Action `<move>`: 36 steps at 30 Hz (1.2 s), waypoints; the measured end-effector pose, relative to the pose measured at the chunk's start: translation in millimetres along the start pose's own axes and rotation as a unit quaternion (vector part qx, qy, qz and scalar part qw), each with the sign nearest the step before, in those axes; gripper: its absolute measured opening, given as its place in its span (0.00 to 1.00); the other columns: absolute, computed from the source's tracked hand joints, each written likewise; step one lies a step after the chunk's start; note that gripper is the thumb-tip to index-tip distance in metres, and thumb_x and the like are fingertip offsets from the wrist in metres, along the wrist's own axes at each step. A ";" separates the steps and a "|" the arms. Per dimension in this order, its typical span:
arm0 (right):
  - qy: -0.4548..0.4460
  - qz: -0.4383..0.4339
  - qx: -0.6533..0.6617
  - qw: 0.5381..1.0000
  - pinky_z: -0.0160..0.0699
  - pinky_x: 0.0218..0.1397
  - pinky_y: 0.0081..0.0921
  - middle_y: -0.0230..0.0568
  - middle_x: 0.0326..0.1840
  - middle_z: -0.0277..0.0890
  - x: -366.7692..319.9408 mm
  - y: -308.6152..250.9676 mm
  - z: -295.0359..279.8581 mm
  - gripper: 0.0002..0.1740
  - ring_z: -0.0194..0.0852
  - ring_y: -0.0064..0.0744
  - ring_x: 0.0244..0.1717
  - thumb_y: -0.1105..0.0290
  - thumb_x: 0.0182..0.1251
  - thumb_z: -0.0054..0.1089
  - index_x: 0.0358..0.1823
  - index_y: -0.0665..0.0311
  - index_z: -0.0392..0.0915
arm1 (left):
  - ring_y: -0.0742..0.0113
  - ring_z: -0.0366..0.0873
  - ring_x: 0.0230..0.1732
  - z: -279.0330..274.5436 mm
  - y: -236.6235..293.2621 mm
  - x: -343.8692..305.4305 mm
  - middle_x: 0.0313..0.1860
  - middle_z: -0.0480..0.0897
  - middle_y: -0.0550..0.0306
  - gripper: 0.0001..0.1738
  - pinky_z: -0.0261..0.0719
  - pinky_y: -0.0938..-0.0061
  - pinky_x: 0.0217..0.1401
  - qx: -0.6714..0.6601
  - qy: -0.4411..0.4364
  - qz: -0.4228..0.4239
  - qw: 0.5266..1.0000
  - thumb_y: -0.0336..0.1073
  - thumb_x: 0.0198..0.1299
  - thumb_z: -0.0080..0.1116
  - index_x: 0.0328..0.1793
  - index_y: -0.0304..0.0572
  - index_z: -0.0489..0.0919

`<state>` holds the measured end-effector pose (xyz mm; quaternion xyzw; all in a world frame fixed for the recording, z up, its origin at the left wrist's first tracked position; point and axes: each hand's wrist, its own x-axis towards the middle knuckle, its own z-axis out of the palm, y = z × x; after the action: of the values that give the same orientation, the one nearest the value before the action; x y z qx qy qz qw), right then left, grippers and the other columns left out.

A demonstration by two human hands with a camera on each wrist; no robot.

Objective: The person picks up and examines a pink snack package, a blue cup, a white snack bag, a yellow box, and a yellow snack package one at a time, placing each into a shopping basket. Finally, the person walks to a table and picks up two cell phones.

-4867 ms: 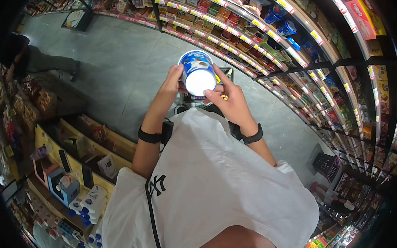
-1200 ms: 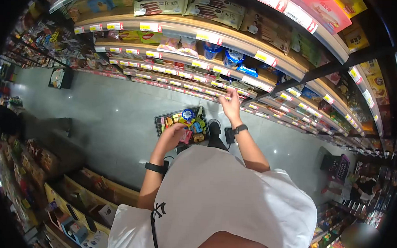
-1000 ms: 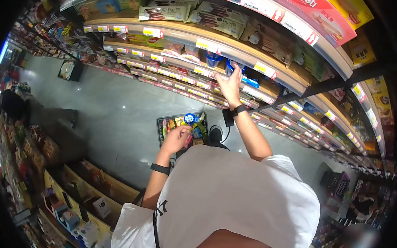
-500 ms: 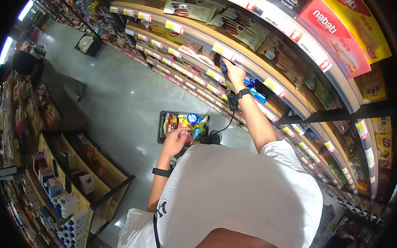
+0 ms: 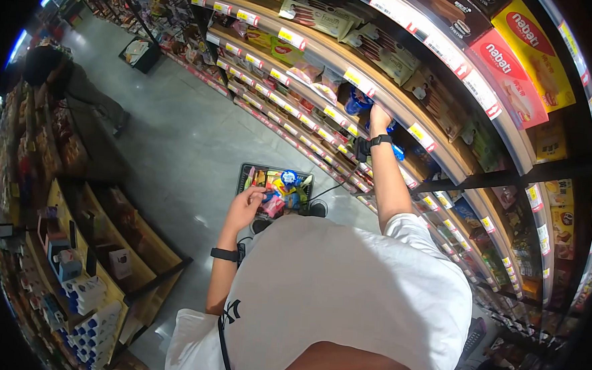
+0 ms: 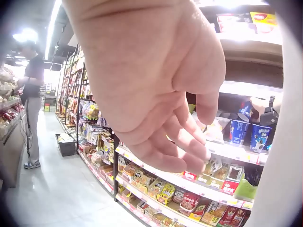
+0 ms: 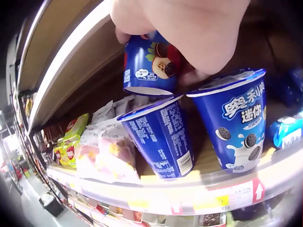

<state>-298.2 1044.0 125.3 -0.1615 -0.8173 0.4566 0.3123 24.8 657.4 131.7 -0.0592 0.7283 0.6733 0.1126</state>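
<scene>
My right hand (image 5: 379, 117) reaches into a shelf bay and grips a blue cup of mini cookies (image 7: 149, 66), its pale base showing, tilted close above its neighbours. Below it two similar blue cups stand at the shelf's front: one leaning cookie cup (image 7: 161, 137) with small print and a barcode, and another cookie cup (image 7: 236, 123) with cookies and milk on its side. My left hand (image 5: 243, 208) hangs with loosely bent fingers over the black shopping basket (image 5: 243, 177); in the left wrist view its palm shows with nothing in it.
Several colourful packs and a round blue-and-white item (image 5: 288, 178) lie in the basket on the floor. White-wrapped snacks (image 7: 106, 151) sit left of the cups. A shelf board with price tags (image 5: 358, 81) runs above. A person (image 6: 34, 94) stands across the aisle.
Earlier both hands held a blue-and-white cup; later they are apart, and a round blue-and-white item shows in the basket. My right hand then rises to the shelf and now holds a cookie cup.
</scene>
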 end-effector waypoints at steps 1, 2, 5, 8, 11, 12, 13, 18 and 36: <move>-0.006 0.022 -0.021 1.000 0.66 0.72 0.39 0.51 0.64 0.80 1.2 -1.4 -3.3 0.24 0.73 0.47 0.68 0.54 0.71 0.60 0.59 0.63 0.82 | 0.72 0.83 0.47 -3.4 -1.9 -1.2 0.44 0.88 0.54 0.15 0.79 0.76 0.51 -0.004 -0.001 -0.001 1.000 0.34 0.74 0.54 0.60 0.33 0.80; -0.002 0.044 0.006 0.999 0.66 0.73 0.39 0.51 0.65 0.79 0.5 -2.7 -4.9 0.25 0.72 0.47 0.69 0.54 0.71 0.59 0.61 0.63 0.81 | 0.73 0.83 0.48 -6.7 -3.6 -1.9 0.45 0.87 0.55 0.15 0.79 0.77 0.53 -0.005 -0.004 -0.010 1.000 0.34 0.75 0.53 0.60 0.33 0.80; 0.016 0.116 0.110 0.987 0.65 0.74 0.37 0.50 0.69 0.76 4.1 12.7 -4.1 0.27 0.69 0.45 0.72 0.54 0.73 0.58 0.65 0.65 0.78 | 0.75 0.81 0.48 -11.2 -2.7 0.1 0.47 0.86 0.58 0.15 0.78 0.78 0.54 -0.006 -0.010 -0.027 1.000 0.33 0.76 0.51 0.60 0.32 0.79; 0.019 0.176 0.232 0.957 0.63 0.75 0.35 0.48 0.73 0.72 13.4 57.5 5.1 0.29 0.66 0.42 0.75 0.54 0.75 0.55 0.68 0.66 0.74 | 0.75 0.81 0.48 -8.6 0.3 6.4 0.46 0.86 0.57 0.15 0.78 0.79 0.53 -0.025 -0.017 -0.023 0.999 0.33 0.76 0.52 0.60 0.32 0.79; -0.011 0.173 0.246 0.954 0.61 0.76 0.35 0.48 0.75 0.69 8.3 63.4 -3.1 0.31 0.64 0.42 0.76 0.52 0.76 0.54 0.71 0.66 0.72 | 0.73 0.83 0.48 -1.9 1.7 13.6 0.46 0.87 0.54 0.15 0.78 0.78 0.53 -0.063 -0.025 -0.023 0.997 0.33 0.75 0.52 0.60 0.33 0.80; -0.010 0.162 0.216 0.963 0.61 0.76 0.35 0.49 0.75 0.69 1.0 48.2 -10.6 0.32 0.64 0.43 0.76 0.51 0.75 0.54 0.71 0.66 0.72 | 0.73 0.83 0.49 2.7 8.0 15.1 0.46 0.87 0.54 0.15 0.78 0.78 0.53 -0.059 -0.024 -0.024 0.998 0.33 0.75 0.52 0.60 0.33 0.80; -0.008 0.152 0.185 0.971 0.61 0.76 0.36 0.50 0.75 0.69 -5.0 36.6 -19.6 0.32 0.64 0.44 0.77 0.49 0.75 0.54 0.70 0.65 0.73 | 0.72 0.83 0.49 7.8 12.5 16.3 0.47 0.87 0.54 0.15 0.78 0.78 0.53 -0.054 -0.023 -0.026 0.998 0.33 0.75 0.52 0.60 0.33 0.80; -0.119 0.051 -0.001 0.992 0.60 0.76 0.40 0.60 0.71 0.71 -15.6 3.9 -52.6 0.35 0.64 0.57 0.75 0.42 0.71 0.55 0.65 0.65 0.78 | 0.70 0.83 0.51 27.4 18.8 27.7 0.48 0.86 0.53 0.15 0.81 0.75 0.54 -0.056 -0.040 -0.024 0.997 0.33 0.76 0.51 0.61 0.33 0.79; -0.061 -0.088 -0.077 0.991 0.70 0.68 0.47 0.69 0.58 0.78 -31.1 -21.1 -59.1 0.37 0.75 0.66 0.63 0.43 0.70 0.61 0.61 0.74 0.76 | 0.74 0.82 0.44 47.8 21.9 26.5 0.47 0.86 0.53 0.16 0.80 0.78 0.52 -0.084 -0.054 -0.018 0.995 0.35 0.76 0.51 0.61 0.31 0.78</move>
<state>-235.4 1053.9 154.8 -0.0841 -0.8785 0.3721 0.2875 -2.0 708.6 143.2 -0.0450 0.6609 0.7322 0.1583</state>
